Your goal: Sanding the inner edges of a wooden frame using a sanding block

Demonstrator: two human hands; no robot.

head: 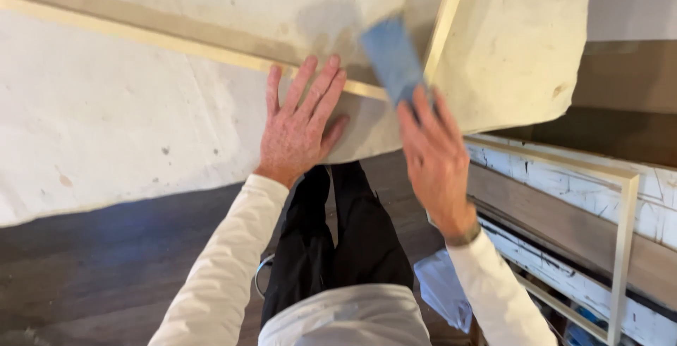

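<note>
Two hands, left hand fingers splayed flat on canvas, right hand fingers gripping blue scraper (blurred)

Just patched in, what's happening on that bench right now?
A person in white sleeves stands over a work surface covered with a stained off-white cloth. The left hand lies flat, fingers spread, beside a pale wooden strip, which meets a second strip at a corner. The right hand holds a blurred blue flat rectangular piece by its lower end, over that corner.
</note>
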